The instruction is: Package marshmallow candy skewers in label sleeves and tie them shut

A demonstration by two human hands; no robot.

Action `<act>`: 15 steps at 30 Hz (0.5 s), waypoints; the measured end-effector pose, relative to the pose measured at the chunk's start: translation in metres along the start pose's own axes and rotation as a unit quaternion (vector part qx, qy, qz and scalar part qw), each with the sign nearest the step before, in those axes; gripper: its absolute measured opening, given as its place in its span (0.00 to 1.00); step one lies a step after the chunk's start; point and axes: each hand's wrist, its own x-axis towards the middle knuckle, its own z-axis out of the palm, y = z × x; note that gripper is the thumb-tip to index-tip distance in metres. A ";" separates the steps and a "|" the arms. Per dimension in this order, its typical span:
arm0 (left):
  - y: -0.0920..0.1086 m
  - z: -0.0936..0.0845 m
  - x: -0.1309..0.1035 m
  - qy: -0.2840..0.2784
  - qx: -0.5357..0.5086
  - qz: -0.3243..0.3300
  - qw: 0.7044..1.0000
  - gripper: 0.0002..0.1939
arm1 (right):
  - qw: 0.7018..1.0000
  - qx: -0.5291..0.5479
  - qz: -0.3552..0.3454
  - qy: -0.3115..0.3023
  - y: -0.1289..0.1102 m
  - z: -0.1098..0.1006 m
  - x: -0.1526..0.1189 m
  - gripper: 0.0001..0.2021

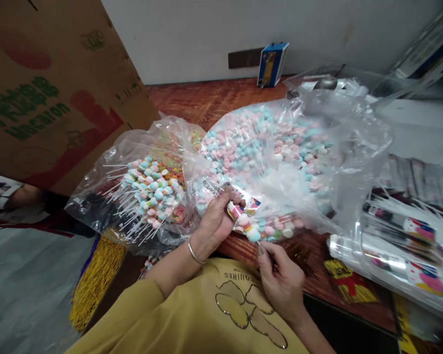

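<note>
two hands at work over the lap, seen from the head camera. left hand (216, 216) curled shut round a printed clear sleeve (239, 204), thumb and fingers pinching it at the mouth, a silver bangle (195, 252) at the wrist. right hand (280, 280) lower and nearer the body, fingers narrowed to a pinch on the thin stick of a candy skewer (249, 228) — pastel pieces threaded in a row, upper end already inside the sleeve, lower end slanting down toward the right fingertips. skewer between the two hands, just above the table edge (310, 248).

behind the hands, a large clear bag of loose pink, blue and white candies (266, 142), touching a smaller bag of finished skewers (153, 189) to its left, sticks fanned outward. to the right, a heap of flat printed sleeves (402, 246) — blurred, count not readable. a cardboard box (51, 88) standing at far left, a small blue box (272, 64) against the wall. a bundle of gold twist ties (96, 280) hanging low at left. yellow shirt (214, 314) across the bottom.
</note>
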 end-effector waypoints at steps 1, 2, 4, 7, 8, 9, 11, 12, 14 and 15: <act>-0.002 0.000 0.002 0.006 0.008 0.000 1.000 0.16 | 0.995 -0.066 -0.071 0.013 0.003 0.000 0.001 0.06; -0.005 0.000 0.004 0.010 0.017 -0.001 1.000 0.17 | 0.984 -0.123 -0.129 0.020 0.006 0.000 0.001 0.06; -0.009 -0.001 0.006 0.016 0.035 -0.005 0.999 0.18 | 0.959 -0.200 -0.198 0.023 0.012 0.001 0.003 0.07; -0.016 -0.003 0.006 0.007 0.045 -0.009 0.999 0.20 | 0.970 -0.189 -0.153 0.004 0.014 0.004 0.004 0.06; -0.018 -0.004 0.006 -0.003 0.045 -0.009 0.999 0.20 | 0.985 -0.143 -0.099 -0.008 0.013 0.005 0.004 0.06; -0.021 -0.005 0.006 -0.016 0.045 -0.008 0.999 0.20 | 0.997 -0.074 -0.027 -0.023 0.011 0.006 0.004 0.07; -0.024 -0.008 0.006 -0.048 0.040 -0.019 0.998 0.21 | 0.980 0.123 0.145 -0.062 0.006 0.009 0.004 0.12; -0.025 -0.009 0.006 -0.066 0.034 -0.031 0.997 0.22 | 0.943 0.231 0.227 -0.082 0.003 0.010 0.004 0.14; -0.026 -0.011 0.008 -0.096 0.018 -0.066 0.993 0.23 | 0.842 0.400 0.341 -0.120 -0.001 0.012 0.006 0.16; -0.027 -0.012 0.008 -0.106 0.012 -0.081 0.991 0.23 | 0.805 0.445 0.368 -0.135 -0.002 0.013 0.007 0.17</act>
